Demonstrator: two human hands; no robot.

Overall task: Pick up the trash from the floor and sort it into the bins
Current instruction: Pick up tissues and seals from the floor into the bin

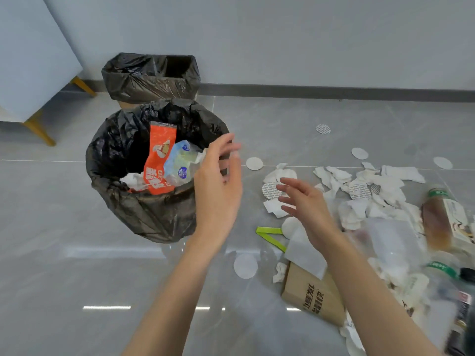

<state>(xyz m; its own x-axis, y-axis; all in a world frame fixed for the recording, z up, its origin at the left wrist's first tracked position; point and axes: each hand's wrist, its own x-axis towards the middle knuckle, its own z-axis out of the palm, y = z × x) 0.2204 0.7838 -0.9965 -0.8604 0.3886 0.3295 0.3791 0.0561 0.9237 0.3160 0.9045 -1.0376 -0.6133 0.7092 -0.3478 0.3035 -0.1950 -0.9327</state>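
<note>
Bare forearms reach in from the bottom edge; the left hand (218,186) hangs with fingers loose and parted, holding nothing, just beside the rim of the round bin lined with a black plastic bag (123,201); the right hand (305,201) is spread and empty above the litter. An orange foil snack wrapper (158,160) and a crumpled pale-blue plastic pack (180,160) stand in that bin; a rectangular black-lined bin (144,80) sits close behind it, by the floor's wall edge. Torn white paper scraps (385,181), white round discs (245,265), a brown paper bag with a green handle (311,296) and a plastic bottle of brown liquid (437,222) lie towards the right edge of the grey tiled floor (77,278). Likely risks: light scraps slipping from a loose grasp; the bottle leaking if its cap is loose; an item landing in the wrong bin.
</note>
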